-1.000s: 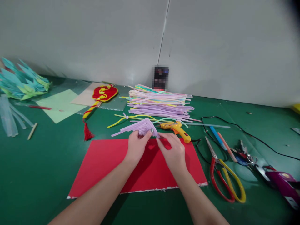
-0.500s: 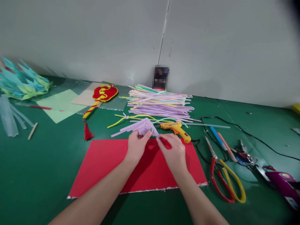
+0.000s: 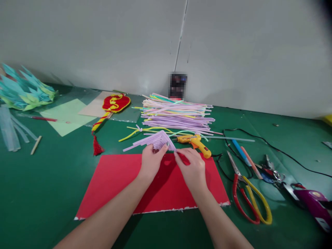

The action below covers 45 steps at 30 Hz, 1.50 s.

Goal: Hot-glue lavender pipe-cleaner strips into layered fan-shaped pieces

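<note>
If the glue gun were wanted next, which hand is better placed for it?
Likely the right hand: the glue gun lies just beyond it, farther from the left hand, though both touch the bent purple stems.

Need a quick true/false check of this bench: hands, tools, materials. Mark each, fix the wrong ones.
1. The left hand and right hand both have fingers on the bent purple strips. True.
2. The glue gun is gripped in the right hand. False: it lies unheld, just beyond that hand.
3. The scissors lie to the right of the red board. True.
4. The tassel on the fan is blue. False: it is red.
5. The pile of pipe cleaners lies farther back than the bent purple strips. True.
</note>
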Tool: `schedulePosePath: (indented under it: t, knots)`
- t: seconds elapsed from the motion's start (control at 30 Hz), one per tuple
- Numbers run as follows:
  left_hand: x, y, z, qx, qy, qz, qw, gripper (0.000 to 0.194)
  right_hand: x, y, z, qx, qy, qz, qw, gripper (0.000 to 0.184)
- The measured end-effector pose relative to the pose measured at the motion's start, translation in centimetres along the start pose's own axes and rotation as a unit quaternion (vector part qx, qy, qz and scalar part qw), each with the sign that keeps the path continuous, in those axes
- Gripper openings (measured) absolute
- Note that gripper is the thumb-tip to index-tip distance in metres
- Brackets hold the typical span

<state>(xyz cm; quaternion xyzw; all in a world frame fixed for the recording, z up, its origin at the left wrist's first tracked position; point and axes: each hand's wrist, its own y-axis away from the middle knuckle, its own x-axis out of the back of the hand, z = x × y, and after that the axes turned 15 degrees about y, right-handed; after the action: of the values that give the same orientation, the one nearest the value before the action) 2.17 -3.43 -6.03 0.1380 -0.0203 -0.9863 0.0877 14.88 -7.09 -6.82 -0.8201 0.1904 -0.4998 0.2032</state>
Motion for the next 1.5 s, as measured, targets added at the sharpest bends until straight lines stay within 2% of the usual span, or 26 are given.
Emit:
schedulePosePath:
  t: [0.33,0.5,0.67,0.83,0.97,1.07,1.23,1.37,1.5]
  knots:
    - [-0.4,0.2,0.3,0.0,0.046,0.029,0.999,0.025,0.0,0.0,0.0,-0.004,-0.009,-0.019,1.0,0.013]
    - [-0.3,0.1,0.3,0.005,0.052,0.051,0.997,0.024,0.3,-0.2,-0.4,-0.011,-0.049,-0.037,0.998,0.015]
    - [-0.3,0.2,0.1,0.021,0.062,0.038,0.997,0.027,1.1,-0.8,-0.3,-0.078,-0.114,-0.029,0.99,0.018]
    - [-0.3,0.3,0.2,0.024,0.06,0.02,0.998,0.029,1.6,-1.3,0.7,-0.16,-0.137,-0.019,0.977,0.023]
    - [-0.3,0.3,0.3,0.036,0.062,0.003,0.997,0.027,1.7,-1.6,1.2,-0.2,-0.176,-0.036,0.963,0.027]
    - [-0.3,0.4,0.1,0.049,0.038,-0.048,0.997,0.023,1.7,-1.7,1.4,-0.224,-0.212,-0.072,0.948,0.029]
    - [-0.2,0.9,-0.1,0.09,-0.033,-0.215,0.972,0.022,1.6,-1.8,1.3,-0.243,-0.296,-0.137,0.914,0.033]
    - [-0.1,1.2,0.3,0.122,-0.055,-0.291,0.947,0.019,1.7,-1.8,1.3,-0.208,-0.295,-0.129,0.924,0.028]
    - [0.0,1.3,0.4,0.14,-0.06,-0.345,0.926,0.014,1.7,-1.8,1.5,-0.152,-0.293,-0.156,0.931,0.02]
